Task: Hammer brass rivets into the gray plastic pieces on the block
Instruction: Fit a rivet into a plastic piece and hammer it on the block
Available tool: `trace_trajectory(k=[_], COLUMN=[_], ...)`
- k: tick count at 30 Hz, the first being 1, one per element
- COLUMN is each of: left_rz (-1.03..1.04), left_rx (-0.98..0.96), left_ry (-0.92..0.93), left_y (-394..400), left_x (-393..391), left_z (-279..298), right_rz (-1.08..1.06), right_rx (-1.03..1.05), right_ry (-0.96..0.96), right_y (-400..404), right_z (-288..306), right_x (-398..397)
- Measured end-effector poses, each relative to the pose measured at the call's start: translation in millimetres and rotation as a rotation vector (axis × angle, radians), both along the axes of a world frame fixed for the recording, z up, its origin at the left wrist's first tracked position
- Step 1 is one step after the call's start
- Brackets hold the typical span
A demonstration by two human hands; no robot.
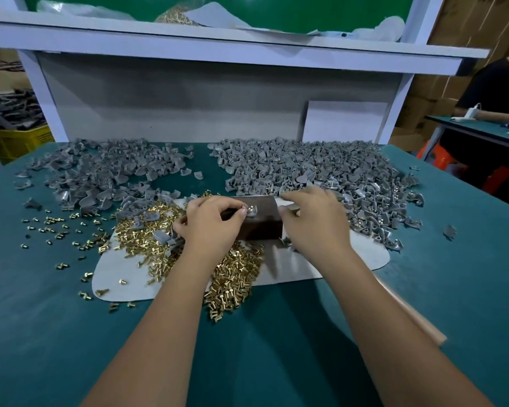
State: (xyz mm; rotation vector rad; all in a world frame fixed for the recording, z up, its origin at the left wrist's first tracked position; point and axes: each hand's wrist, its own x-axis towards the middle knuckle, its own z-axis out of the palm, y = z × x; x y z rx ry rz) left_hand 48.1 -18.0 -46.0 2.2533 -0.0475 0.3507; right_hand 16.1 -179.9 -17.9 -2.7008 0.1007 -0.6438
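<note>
**First speaker:** Looking down from the head camera, what lay on the bench?

**Second speaker:** A teal bench [56, 333] filled the view. Near its middle sat a dark brown block [262, 220] on a pale gray mat [329, 261]. On the block's top, near its left end, rested a gray plastic piece [252, 212] with a brass rivet [249, 207] standing in it.

**First speaker:** And the hands?

**Second speaker:** The left hand [210, 223] reached over the block's left end, thumb and forefinger pinching the gray piece and rivet. The right hand [312, 223] lay at the block's right end, fingers curled around something blurred; I could not tell what it gripped. A blurred pale wooden handle [412, 312] ran below the right forearm toward the bench's right edge, and a blurred gray shape showed below the block.

**First speaker:** Where were the loose parts?

**Second speaker:** A heap of brass rivets [147, 233] covered the mat's left half and spilled toward the near edge, with strays scattered onto the bench at the left. Two wide piles of gray plastic pieces lay along the far edge: one at the far left [100, 168], a larger one at the far right [321, 168] reaching down beside the block.

**First speaker:** Anything beyond the bench?

**Second speaker:** A white shelf frame [218, 42] rose behind it. Another person [494, 95] in dark clothing sat at a neighbouring table on the far right.
</note>
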Motion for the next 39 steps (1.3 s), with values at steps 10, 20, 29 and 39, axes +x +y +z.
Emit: trace_trajectory(k=[10, 20, 29, 39], left_rz=[-0.005, -0.013, 0.002, -0.020], left_rx=[-0.010, -0.012, -0.007, -0.011], left_ry=[-0.056, -0.096, -0.100, -0.100], left_y=[0, 3, 1, 2], left_x=[1, 3, 7, 5], left_z=[-1, -3, -5, -2], right_rz=[0.228, 0.284, 0.202, 0.170], right_rx=[0.275, 0.386, 0.329, 0.331], right_ry=[0.031, -0.059, -0.012, 0.030], right_y=[25, 30, 35, 35], right_z=[-6, -18, -16, -14], right_x=[35, 35, 37, 39])
